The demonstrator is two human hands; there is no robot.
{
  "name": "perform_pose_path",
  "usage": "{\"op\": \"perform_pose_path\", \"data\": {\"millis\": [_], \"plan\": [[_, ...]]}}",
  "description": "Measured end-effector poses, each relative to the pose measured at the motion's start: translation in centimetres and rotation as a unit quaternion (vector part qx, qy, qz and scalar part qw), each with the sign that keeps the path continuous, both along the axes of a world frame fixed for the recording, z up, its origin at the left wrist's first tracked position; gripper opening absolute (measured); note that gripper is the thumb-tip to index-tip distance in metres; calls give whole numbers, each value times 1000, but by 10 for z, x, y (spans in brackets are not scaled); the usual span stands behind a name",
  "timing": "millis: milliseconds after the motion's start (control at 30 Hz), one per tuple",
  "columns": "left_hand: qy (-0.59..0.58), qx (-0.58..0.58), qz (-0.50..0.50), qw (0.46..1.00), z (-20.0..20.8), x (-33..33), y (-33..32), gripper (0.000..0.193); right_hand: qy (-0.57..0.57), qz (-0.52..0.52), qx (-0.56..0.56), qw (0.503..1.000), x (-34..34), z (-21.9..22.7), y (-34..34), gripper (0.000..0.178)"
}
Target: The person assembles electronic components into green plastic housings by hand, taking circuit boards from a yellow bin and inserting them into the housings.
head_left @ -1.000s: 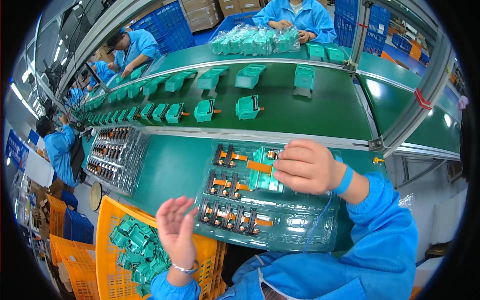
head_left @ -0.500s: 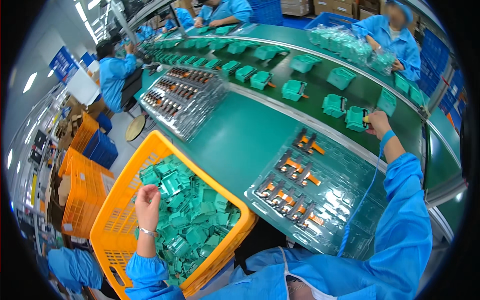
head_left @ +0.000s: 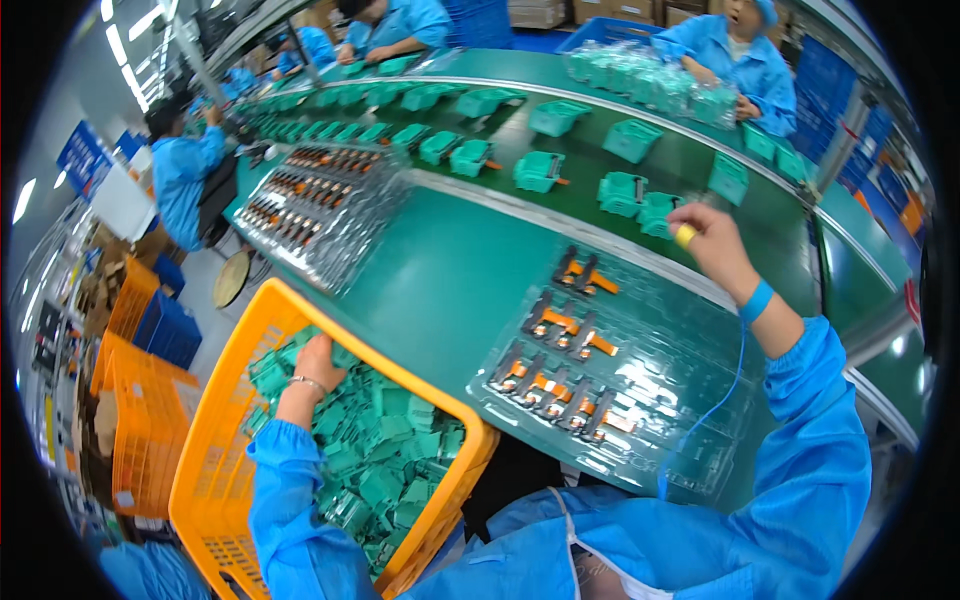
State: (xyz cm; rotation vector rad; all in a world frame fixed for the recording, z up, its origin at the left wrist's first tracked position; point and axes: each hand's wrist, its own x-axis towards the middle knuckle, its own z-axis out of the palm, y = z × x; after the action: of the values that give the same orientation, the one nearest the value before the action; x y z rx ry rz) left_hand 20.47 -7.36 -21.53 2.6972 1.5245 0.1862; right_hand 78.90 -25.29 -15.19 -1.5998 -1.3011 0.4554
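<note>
My left hand [head_left: 319, 366] reaches down into the yellow-orange plastic crate [head_left: 466, 428], onto a heap of green plastic housings [head_left: 388, 440]. Its fingertips are hidden, so their grip does not show. Over the dark green conveyor belt, my right hand [head_left: 715, 248] is closed, with its fingers bent. A yellow cover sits on one finger. Those fingers overlap the right edge of a green housing [head_left: 656, 213] on the belt; whether they grip it or something small is hidden. A second green housing [head_left: 621, 193] stands just left of it.
A clear blister tray [head_left: 640, 385] with several black-and-orange parts [head_left: 550, 402] lies on the table. More filled trays [head_left: 320, 190] are stacked further left. A blue coiled cord [head_left: 700, 425] runs from my right wristband. Co-workers sit along the belt; one across handles bagged green parts [head_left: 640, 85].
My left hand has gone from above the crate down onto the green housings. My right hand stays by the same housing, its fingers more curled. The whole view has shifted.
</note>
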Motion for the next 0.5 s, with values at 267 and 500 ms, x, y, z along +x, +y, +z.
{"op": "perform_pose_path", "data": {"millis": [267,500], "plan": [[166,77,-21,983,25,17,-24,56,-154,224,-155,950,-67,2,-48,21],[-33,190,7,981,49,-11,-58,50,-285,198,-186,919,-112,-21,-24,26]]}}
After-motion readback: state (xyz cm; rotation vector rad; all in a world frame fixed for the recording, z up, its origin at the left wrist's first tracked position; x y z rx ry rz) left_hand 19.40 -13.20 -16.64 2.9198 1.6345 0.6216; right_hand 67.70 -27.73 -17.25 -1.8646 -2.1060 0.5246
